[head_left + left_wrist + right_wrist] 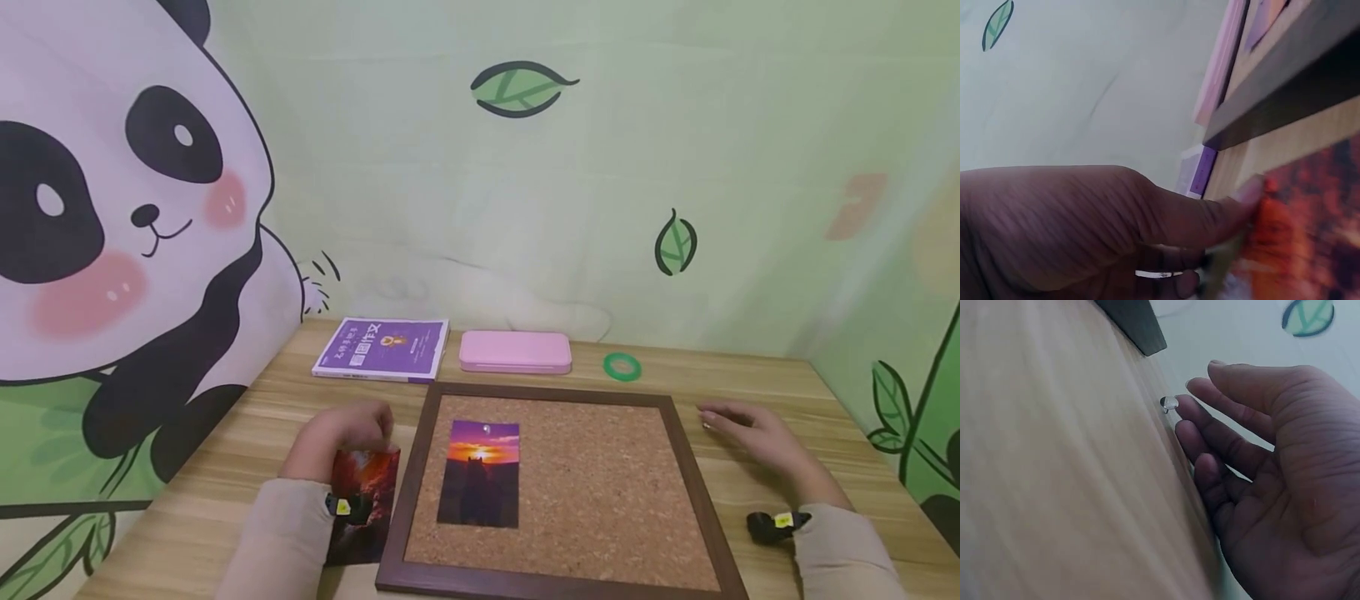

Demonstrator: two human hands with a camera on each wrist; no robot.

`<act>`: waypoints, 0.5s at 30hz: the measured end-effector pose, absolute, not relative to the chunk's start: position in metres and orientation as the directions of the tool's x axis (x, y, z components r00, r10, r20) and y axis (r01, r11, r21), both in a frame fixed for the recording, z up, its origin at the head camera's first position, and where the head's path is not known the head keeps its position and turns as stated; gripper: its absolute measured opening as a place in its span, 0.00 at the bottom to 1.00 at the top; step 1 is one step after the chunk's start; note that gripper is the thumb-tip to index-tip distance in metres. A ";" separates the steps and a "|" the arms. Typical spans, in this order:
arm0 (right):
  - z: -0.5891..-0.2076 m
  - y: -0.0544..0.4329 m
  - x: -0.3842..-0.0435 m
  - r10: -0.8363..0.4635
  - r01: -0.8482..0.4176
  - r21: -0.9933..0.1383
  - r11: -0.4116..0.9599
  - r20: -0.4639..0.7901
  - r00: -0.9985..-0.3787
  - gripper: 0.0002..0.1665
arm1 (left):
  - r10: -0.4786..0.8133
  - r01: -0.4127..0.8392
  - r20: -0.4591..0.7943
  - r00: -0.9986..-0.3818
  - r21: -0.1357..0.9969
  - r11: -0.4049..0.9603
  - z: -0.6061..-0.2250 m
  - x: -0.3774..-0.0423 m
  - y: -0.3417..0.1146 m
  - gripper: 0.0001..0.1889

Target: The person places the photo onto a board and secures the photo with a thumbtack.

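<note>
My left hand pinches the top edge of a photo print with a dark red, rocky-looking picture. In the left wrist view its thumb lies at the corner of the print, with the other fingers curled behind. Beside it lies a framed cork board. A sunset photo is fixed on the board's left part by a clear push pin at its top. My right hand rests on the table right of the board, fingers loosely bent. Another clear push pin is right at its fingertips.
Along the back of the wooden table lie a purple book, a pink case and a green tape roll. A wall covering with a panda drawing rises behind the table and along its left side.
</note>
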State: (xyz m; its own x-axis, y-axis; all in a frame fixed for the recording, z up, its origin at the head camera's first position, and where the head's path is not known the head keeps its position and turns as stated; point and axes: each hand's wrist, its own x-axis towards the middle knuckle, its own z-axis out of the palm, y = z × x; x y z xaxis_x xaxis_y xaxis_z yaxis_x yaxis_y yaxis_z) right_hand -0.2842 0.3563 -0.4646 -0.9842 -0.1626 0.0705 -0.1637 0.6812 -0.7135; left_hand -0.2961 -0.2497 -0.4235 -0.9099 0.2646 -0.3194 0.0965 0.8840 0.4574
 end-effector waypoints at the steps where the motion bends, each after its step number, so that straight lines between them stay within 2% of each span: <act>1: -0.467 0.358 -0.284 -0.154 -0.155 -0.721 0.675 0.068 -0.986 0.34 | 0.271 0.113 -0.295 -0.916 0.458 0.882 -0.424 -0.297 -0.250 0.13; 7: -0.475 0.365 -0.282 -0.117 -0.139 -0.728 0.672 0.081 -0.990 0.33 | 0.248 0.176 -0.129 -0.960 0.411 0.895 -0.435 -0.307 -0.251 0.11; 15: -0.476 0.368 -0.282 -0.109 -0.168 -0.693 0.701 0.128 -0.986 0.29 | 0.206 0.122 -0.106 -0.973 0.520 0.845 -0.435 -0.315 -0.268 0.16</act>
State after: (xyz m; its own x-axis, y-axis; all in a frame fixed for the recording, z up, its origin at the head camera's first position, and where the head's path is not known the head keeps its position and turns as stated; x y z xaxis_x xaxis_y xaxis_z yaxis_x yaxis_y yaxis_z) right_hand -0.2823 0.3685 -0.4761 -0.9857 -0.1095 0.1278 -0.1677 0.7007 -0.6935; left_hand -0.3145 -0.2679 -0.4346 -0.9728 0.2059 -0.1062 0.1220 0.8452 0.5204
